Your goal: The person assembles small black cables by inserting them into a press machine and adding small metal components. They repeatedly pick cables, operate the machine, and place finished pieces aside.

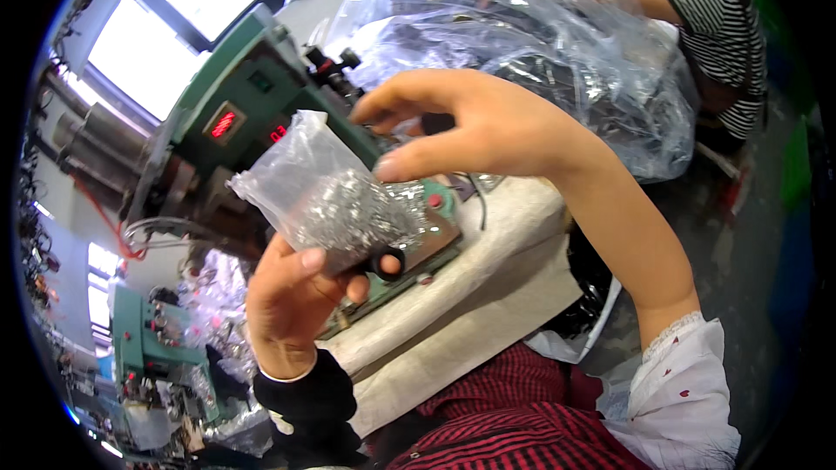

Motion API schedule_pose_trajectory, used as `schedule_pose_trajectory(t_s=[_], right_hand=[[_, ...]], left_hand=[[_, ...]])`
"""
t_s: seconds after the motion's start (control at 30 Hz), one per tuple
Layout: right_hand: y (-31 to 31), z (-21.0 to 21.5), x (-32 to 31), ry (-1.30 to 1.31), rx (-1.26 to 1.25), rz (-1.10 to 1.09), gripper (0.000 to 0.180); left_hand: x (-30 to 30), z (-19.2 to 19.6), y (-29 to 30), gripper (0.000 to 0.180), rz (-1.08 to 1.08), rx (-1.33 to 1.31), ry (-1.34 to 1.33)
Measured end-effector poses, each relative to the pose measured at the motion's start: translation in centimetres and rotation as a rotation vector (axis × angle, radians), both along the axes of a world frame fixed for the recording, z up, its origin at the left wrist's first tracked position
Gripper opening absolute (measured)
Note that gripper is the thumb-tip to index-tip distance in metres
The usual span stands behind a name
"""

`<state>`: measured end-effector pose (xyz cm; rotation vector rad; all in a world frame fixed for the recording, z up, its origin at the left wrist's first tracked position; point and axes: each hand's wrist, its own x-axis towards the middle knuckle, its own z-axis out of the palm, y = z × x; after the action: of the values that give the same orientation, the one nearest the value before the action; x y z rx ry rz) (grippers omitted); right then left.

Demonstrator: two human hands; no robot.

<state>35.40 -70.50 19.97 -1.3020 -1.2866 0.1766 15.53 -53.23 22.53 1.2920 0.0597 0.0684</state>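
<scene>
Near windows [131, 57], green machine [248, 104] | left hand [287, 296] gripping clear bag [340, 204] | right hand [492, 126] spread | beige cloth [488, 296] below

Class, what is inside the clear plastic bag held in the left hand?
Small, shiny silvery pieces show in the lower part of the clear plastic bag. Any beneath the outer layer, or behind the left hand, are hidden.

A: L hand [283, 300]?
B: Lower one, gripping — L fingers [356, 288] curled in, L thumb [300, 263] pointing R. L wrist [286, 359] just below.
A: And R hand [496, 126]?
B: Higher up, empty — R thumb [427, 157] and R fingers [405, 91] spread w/ a gap, tips toward L. R forearm [636, 231] slants up from lower R.
A: Hands touching?
B: No, apart.
</scene>
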Motion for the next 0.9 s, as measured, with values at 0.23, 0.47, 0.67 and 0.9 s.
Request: schedule_pose_trajectory(t_s=[0.23,0.47,0.67,0.9], right_hand=[[1.1,2.7,1.7,0.008,-0.231,-0.006,0.048],[3.4,1.9,3.1,-0.065,-0.208,-0.196,0.024],[6.1,-1.2,4.9,-0.393,-0.176,-0.644,0.021],[13.5,-8.8,9.5,-0.476,-0.544,-0.775,0.017]], left_hand=[[4.4,-1.3,1.5,0.062,0.018,0.027,0.018],[7.1,-2.2,2.3,0.064,-0.179,0.062,0.068],[5.0,-5.7,5.0,0.056,0.231,0.247,0.072],[-2.3,-6.6,6.2,0.049,0.077,0.321,0.209]])
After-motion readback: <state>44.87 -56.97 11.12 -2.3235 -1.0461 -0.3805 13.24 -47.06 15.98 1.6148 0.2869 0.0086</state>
